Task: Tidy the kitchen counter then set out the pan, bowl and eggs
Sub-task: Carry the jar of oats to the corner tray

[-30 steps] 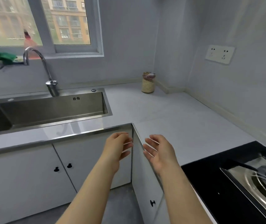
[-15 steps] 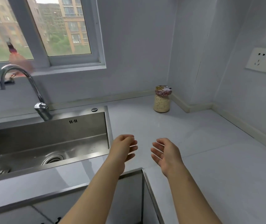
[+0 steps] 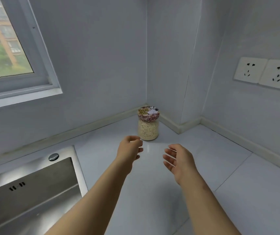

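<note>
A glass jar (image 3: 148, 128) of pale grains with a patterned lid stands upright in the far corner of the white counter (image 3: 237, 192). My left hand (image 3: 129, 150) hovers just in front of the jar and slightly to its left, fingers loosely curled and holding nothing. My right hand (image 3: 178, 160) is held out to the lower right of the jar, fingers spread and relaxed, palm facing left. Neither hand touches the jar. No pan, bowl or eggs are in view.
A steel sink (image 3: 27, 192) fills the lower left, with a round plug fitting (image 3: 53, 156) on its rim. A window (image 3: 3, 53) is at upper left. Two wall sockets (image 3: 264, 72) sit on the right wall above the counter.
The view has moved forward and closer to the corner; the jar now looms larger. Both hands have reached out over the counter toward the jar. The tap and hob have left the view.
</note>
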